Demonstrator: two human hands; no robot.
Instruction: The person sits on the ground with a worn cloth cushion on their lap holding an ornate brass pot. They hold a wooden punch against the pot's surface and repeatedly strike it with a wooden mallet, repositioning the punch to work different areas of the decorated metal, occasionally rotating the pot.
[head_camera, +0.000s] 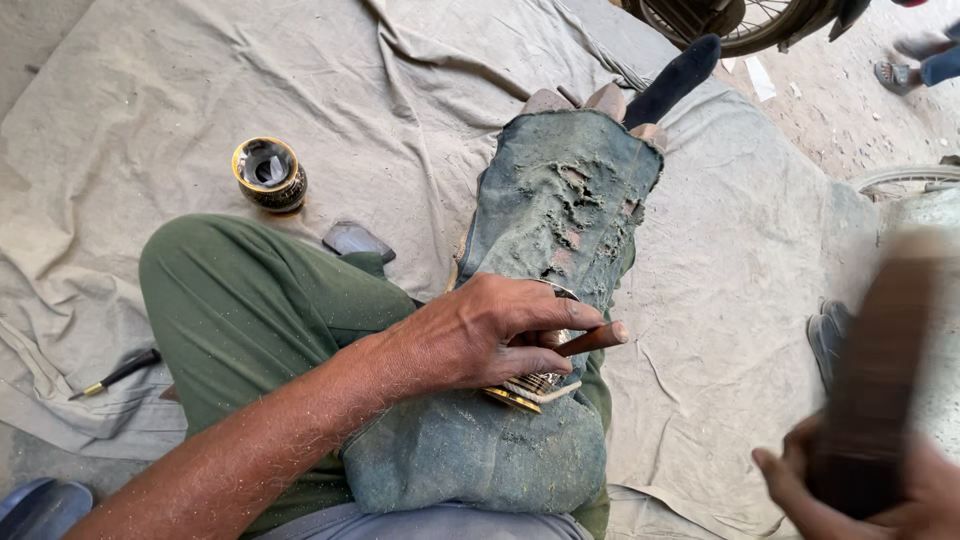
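My left hand (480, 335) rests on my lap and is closed around a thin brown-handled punch (595, 338), whose end sticks out to the right. Under the same hand lies a small engraved metal vessel with a gold rim (535, 388), pressed onto a worn, torn denim cloth (560, 200) that covers my outstretched leg. At the lower right, my right hand (900, 495) grips a dark wooden mallet (875, 370), which is motion-blurred and held up away from the punch. My other leg, in green trousers, is folded on the left.
A second black-and-gold vessel (268, 175) stands on the grey ground sheet (150, 90). Near it lies a dark flat piece (357, 240), and a small screwdriver (115, 375) lies at left. A sandal (828, 340) sits at right. A wheel (740, 25) and another person's foot (900, 72) are at top right.
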